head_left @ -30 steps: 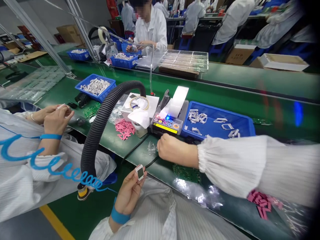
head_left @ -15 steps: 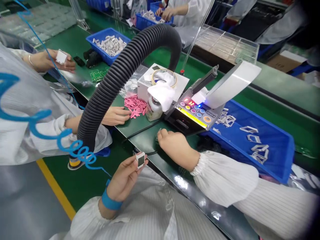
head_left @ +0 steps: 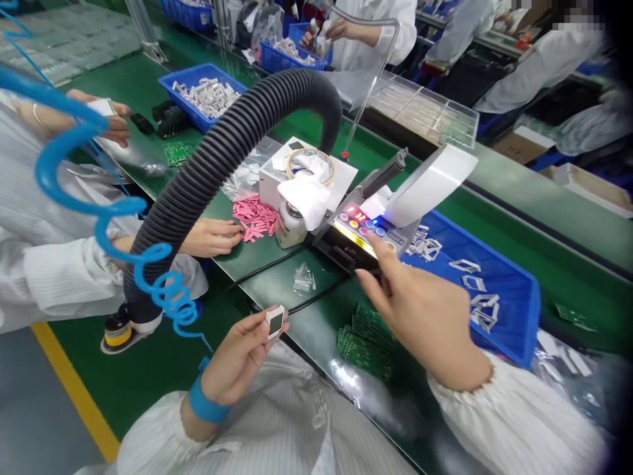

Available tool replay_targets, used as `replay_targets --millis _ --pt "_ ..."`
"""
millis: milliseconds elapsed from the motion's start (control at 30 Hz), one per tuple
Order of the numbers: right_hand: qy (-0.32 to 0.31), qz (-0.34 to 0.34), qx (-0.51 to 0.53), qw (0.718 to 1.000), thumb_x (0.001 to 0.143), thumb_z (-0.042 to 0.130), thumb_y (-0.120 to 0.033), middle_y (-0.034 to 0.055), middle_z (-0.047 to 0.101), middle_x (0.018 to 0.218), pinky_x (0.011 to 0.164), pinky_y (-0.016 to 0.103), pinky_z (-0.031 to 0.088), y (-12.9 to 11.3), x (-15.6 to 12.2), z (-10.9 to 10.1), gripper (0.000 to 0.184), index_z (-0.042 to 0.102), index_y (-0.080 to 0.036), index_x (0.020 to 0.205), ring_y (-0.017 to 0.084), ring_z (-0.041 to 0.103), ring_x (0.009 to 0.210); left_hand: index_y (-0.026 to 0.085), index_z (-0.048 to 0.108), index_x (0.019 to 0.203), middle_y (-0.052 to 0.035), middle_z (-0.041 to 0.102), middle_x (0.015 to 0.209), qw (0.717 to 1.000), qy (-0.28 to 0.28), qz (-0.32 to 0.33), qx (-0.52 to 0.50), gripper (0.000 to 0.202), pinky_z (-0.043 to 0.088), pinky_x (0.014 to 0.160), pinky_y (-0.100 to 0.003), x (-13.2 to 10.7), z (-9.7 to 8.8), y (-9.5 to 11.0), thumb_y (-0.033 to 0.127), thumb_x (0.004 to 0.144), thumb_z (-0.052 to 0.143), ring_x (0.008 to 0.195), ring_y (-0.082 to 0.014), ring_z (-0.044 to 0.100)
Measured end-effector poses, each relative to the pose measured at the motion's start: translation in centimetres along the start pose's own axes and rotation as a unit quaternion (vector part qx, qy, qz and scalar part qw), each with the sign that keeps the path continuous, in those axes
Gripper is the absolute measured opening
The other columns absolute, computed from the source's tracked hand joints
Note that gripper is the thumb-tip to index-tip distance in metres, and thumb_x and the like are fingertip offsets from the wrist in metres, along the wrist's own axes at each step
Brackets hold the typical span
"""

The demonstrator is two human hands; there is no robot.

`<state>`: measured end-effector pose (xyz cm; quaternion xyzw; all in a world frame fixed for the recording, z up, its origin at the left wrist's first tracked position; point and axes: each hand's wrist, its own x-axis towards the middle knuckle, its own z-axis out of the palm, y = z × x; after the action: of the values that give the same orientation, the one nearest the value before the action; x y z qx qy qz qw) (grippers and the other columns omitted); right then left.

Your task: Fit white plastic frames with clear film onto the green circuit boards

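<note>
Left hand: the person's left hand (head_left: pixel 237 363), wearing a blue wristband (head_left: pixel 208 402), is gripping a small screen between thumb and fingers.
Small screen: this white-framed piece (head_left: pixel 275 323) is sitting at the left fingertips, in front of the table edge, its dark face showing.
Right hand: the right hand (head_left: pixel 430 310) is pointing its index finger over the machine's buttons, thumb spread apart; contact is not clear, and I cannot tell whether the curled fingers are holding anything.
Green boards: circuit boards (head_left: pixel 363 340) are lying in a pile beside the right hand.
Clear strips: small clear pieces (head_left: pixel 303 280) are lying between the hands, beside a black cable.
Machine: the tape machine (head_left: pixel 346 256) is showing lit red digits, a white strip (head_left: pixel 435 185) rising from it.
Blue tray: the tray (head_left: pixel 512 287) is holding white frames (head_left: pixel 473 282).
Pink strips: these (head_left: pixel 254 214) are lying near a neighbour's hand (head_left: pixel 210 237).
Far side: a co-worker's hands (head_left: pixel 341 30) are working above another blue tray.
</note>
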<state>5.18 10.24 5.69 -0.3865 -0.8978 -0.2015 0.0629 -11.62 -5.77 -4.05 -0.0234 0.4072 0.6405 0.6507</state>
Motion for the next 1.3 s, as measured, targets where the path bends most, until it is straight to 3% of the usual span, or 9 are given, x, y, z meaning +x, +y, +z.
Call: replay_targets --millis 233,467,533,700,767,833,933,1000,1300 --pt "-0.067 -0.006 -0.035 0.997 0.086 0.045 -0.056 -0.0033 0.044 0.037 0.044 0.024 0.009 3.2 0.1 1.0 0.056 0.051 -0.025 0.131 0.012 0.036 0.034 0.016 0.073 0.097 -0.0085 0.073 0.102 0.999 -0.032 -0.016 0.013 0.025 0.04 0.103 -0.038 0.4 1.4 -1.0 0.026 0.074 0.07 0.102 -0.023 0.064" --pt "-0.081 0.04 0.177 0.98 0.086 0.046 -0.046 -0.0035 0.047 0.043 0.044 0.023 0.019 3.2 0.3 -0.1 0.045 0.061 -0.021 0.119 0.012 0.039 0.038 0.016 0.073 0.093 -0.0084 0.073 0.101 0.998 -0.068 -0.007 0.002 0.021 0.041 0.1 -0.037 0.6 3.1 -1.7 0.023 0.073 0.07 0.097 -0.0212 0.065" --pt "-0.092 0.128 0.374 0.914 0.085 0.047 -0.043 -0.0046 0.043 0.044 0.044 0.023 0.024 1.8 -0.2 -0.1 0.036 0.067 -0.018 0.102 0.011 0.039 0.039 0.016 0.073 0.094 -0.0083 0.074 0.098 0.998 -0.062 -0.01 0.002 0.024 0.041 0.099 -0.037 0.5 3.4 -1.8 0.023 0.072 0.072 0.095 -0.0206 0.066" --pt "-0.129 0.346 0.756 0.54 0.082 0.049 -0.041 -0.0084 0.036 0.056 0.042 0.021 0.028 -2.5 -1.1 1.3 0.031 0.056 -0.016 0.098 0.007 0.03 0.041 0.015 0.072 0.098 -0.0083 0.074 0.1 0.999 -0.04 -0.019 0.016 0.029 0.039 0.103 -0.037 0.3 3.1 -1.3 0.025 0.071 0.072 0.099 -0.0217 0.065" --pt "-0.112 0.37 0.771 0.506 0.083 0.047 -0.04 -0.0084 0.034 0.058 0.042 0.022 0.029 -3.3 -1.1 1.7 0.029 0.054 -0.017 0.099 0.008 0.029 0.042 0.016 0.072 0.098 -0.0086 0.073 0.102 0.999 -0.035 -0.015 0.023 0.028 0.038 0.104 -0.038 0.2 2.8 -1.0 0.025 0.072 0.071 0.1 -0.0222 0.065" --pt "-0.097 0.32 0.725 0.602 0.085 0.046 -0.039 -0.0068 0.037 0.058 0.044 0.023 0.031 -3.5 -1.0 1.5 0.026 0.057 -0.018 0.094 0.009 0.034 0.045 0.016 0.073 0.096 -0.0087 0.073 0.102 0.999 -0.028 -0.006 0.021 0.027 0.038 0.104 -0.039 0.2 2.6 -0.8 0.025 0.071 0.072 0.1 -0.0226 0.065" --pt "-0.028 0.127 0.466 0.875 0.087 0.049 -0.03 0.0017 0.056 0.067 0.06 0.028 0.036 -2.8 -0.2 0.6 0.02 0.065 -0.018 0.086 0.015 0.047 0.063 0.016 0.074 0.093 -0.0081 0.073 0.103 1.0 -0.01 0.003 0.011 0.026 0.039 0.104 -0.039 0.2 2.5 -0.7 0.026 0.069 0.074 0.1 -0.023 0.065" --pt "0.027 0.002 0.21 0.977 0.087 0.049 -0.019 0.0072 0.062 0.079 0.07 0.034 0.033 -2.2 0.9 -0.1 0.02 0.068 -0.018 0.092 0.019 0.049 0.076 0.016 0.074 0.093 -0.0078 0.073 0.103 1.0 -0.008 0.001 0.008 0.026 0.039 0.105 -0.039 0.2 2.5 -0.8 0.026 0.07 0.074 0.099 -0.0225 0.065" --pt "-0.02 -0.322 -0.183 0.929 0.078 0.045 -0.005 0.0129 0.061 0.069 0.067 0.037 0.029 -1.7 4.2 -1.4 0.028 0.072 -0.01 0.075 0.026 0.048 0.07 0.017 0.074 0.093 -0.0065 0.074 0.098 1.0 -0.027 -0.003 -0.016 0.025 0.04 0.103 -0.037 0.2 3.0 -1.4 0.026 0.069 0.075 0.094 -0.0201 0.066"
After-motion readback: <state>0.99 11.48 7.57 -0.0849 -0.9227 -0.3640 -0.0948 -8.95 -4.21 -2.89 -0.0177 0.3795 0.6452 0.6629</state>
